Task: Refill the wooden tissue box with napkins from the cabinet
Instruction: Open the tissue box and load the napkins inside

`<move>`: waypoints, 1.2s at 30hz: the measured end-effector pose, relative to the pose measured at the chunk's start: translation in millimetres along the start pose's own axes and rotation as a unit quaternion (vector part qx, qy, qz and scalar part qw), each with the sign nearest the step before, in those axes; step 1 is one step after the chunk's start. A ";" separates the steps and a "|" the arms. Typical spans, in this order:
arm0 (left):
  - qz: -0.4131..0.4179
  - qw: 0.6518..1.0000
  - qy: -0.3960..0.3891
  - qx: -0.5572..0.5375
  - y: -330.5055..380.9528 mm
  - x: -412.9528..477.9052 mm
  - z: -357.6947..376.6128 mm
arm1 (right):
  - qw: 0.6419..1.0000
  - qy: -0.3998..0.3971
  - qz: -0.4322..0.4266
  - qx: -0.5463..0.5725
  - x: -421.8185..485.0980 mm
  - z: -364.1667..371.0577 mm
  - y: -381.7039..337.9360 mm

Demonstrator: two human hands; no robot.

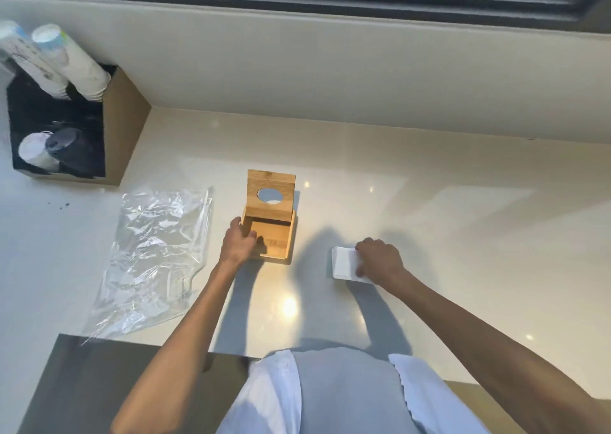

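I take the box (269, 231) as my reference: it stands open on the counter (429, 202), its lid (271, 192) tipped up at the far side, the round hole in the lid facing me. The floor of the box shows bare wood where I can see it (the near left corner is hidden behind the hand).

My left hand (238, 243) is at the box's left wall, fingers curled over the rim with the thumb reaching inside, gripping that wall.

Right of the box, apart from it, a white stack of napkins (345, 264) lies flat on the counter. My right hand (380, 261) sits on the stack's right portion, fingers bent down over its far edge and the thumb at its near edge, so the hand grips the stack. I cannot tell whether the stack is lifted or resting on the counter.

Left of the box, near but not touching, a clear plastic bag (152, 258) lies crumpled and flattened, its near corner overhanging the counter edge.

Further left and back from the box, a holder (76, 129) contains stacks of cups (71, 61) and lids (64, 145).
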State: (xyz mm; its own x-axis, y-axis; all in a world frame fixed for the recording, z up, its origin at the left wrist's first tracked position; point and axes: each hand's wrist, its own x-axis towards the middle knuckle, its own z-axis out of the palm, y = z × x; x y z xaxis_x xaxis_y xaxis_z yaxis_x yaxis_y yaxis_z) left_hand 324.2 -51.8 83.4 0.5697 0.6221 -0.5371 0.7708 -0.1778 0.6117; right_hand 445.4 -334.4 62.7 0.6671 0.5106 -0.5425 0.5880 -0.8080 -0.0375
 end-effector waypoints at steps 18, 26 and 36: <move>0.054 0.985 -0.161 -0.001 -30.6 7.7 -33.6 | 0.969 0.181 0.058 0.155 -132.1 71.0 -105.5; 0.038 0.977 -0.210 -0.006 -36.5 24.3 -42.3 | 0.976 0.166 0.065 0.127 -131.1 80.4 -121.4; 0.061 0.937 -0.333 -0.079 -32.0 20.4 -72.2 | 0.922 0.108 -0.054 0.369 -9.0 -115.2 -170.3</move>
State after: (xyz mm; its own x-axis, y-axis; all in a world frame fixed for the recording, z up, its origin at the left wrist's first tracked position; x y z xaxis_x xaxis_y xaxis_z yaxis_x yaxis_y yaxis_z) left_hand 290.6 21.7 94.8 0.7428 -0.0197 -0.6692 0.6667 -0.0682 0.7422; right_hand 391.9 -167.6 170.7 0.7446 0.5825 -0.3259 0.2383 -0.6881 -0.6853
